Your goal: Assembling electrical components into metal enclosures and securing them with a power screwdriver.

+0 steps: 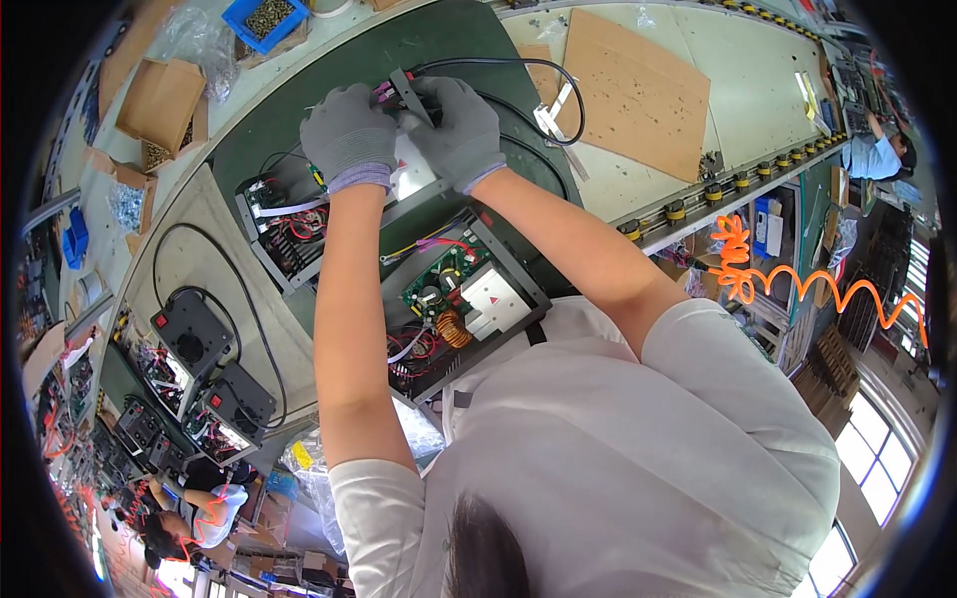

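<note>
My left hand (351,135), in a grey glove, has its fingers curled in at the inner side of a dark metal end panel (408,97). Purple-sleeved wires (384,92) show at its fingertips. In my right hand (455,130), also gloved, the panel is gripped from its other side, and a black power cord (503,62) loops away from it. Beneath both hands lies an open metal chassis (289,234) with red wires and a white-covered part. Closer to me sits a second open chassis (469,299) with a green circuit board and a copper coil.
Black-cased units with cords (194,334) stand on the left. Cardboard boxes (164,105) and a blue bin of small fasteners (264,20) are at the far left. A cardboard sheet (633,90) lies beyond a roller rail (713,191). An orange coiled hose (788,279) hangs right. Other people work nearby.
</note>
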The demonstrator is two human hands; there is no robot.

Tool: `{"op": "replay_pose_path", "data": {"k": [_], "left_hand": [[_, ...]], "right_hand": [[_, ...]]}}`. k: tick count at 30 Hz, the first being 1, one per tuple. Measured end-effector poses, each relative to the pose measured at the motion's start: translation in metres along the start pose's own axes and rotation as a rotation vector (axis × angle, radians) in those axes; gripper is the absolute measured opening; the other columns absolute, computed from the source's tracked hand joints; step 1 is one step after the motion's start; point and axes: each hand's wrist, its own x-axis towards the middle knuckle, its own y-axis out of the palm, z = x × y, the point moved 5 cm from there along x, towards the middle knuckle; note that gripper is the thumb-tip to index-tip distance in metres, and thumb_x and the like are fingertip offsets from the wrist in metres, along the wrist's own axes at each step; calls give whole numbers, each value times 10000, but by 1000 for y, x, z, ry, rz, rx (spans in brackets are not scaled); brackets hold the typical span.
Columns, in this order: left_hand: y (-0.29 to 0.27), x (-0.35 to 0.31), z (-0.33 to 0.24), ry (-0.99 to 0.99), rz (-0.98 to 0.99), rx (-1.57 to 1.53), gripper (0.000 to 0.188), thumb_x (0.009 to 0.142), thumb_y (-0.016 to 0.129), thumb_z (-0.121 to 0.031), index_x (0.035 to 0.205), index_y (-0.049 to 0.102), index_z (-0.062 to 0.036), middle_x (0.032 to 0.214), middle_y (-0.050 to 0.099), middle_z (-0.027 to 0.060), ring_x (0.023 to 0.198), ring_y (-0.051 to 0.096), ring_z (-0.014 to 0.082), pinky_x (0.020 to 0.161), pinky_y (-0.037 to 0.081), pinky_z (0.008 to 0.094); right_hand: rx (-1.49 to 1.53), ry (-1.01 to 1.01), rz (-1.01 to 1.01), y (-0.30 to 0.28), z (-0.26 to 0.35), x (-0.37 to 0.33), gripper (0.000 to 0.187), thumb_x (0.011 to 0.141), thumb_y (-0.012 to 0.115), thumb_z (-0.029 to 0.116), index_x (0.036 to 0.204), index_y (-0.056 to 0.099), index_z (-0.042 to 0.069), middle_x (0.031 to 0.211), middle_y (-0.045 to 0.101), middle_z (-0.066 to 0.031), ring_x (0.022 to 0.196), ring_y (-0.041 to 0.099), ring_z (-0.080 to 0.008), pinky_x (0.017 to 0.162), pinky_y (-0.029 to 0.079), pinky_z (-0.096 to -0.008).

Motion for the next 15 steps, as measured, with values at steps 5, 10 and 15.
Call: {"op": "replay_pose_path", "data": {"k": [5, 10, 15], "left_hand": [[5, -3, 4, -37, -38, -46, 162, 797, 669, -233, 919, 764, -184, 964, 706, 70, 911, 676, 304, 797, 529, 426], [4, -2, 3, 6, -58, -37, 150, 801, 678, -243, 904, 762, -174, 950, 702, 82, 899, 673, 315, 794, 527, 427], [12, 2, 7, 120, -117, -144, 137, 800, 714, -263, 880, 748, -157, 904, 691, 90, 852, 670, 322, 761, 521, 444]], "right_hand": [[-14, 34, 4, -3, 5, 0, 375, 785, 765, 214, 1118, 659, 78, 1068, 676, -124, 943, 689, -289, 830, 557, -376], [-1, 21, -3, 1, 1, 1, 365, 790, 761, 227, 1109, 663, 79, 1059, 679, -124, 943, 686, -292, 822, 557, -377], [-56, -39, -44, 1, -1, 1, 340, 784, 757, 230, 1070, 660, 72, 1017, 674, -135, 929, 673, -321, 817, 547, -411]]}}
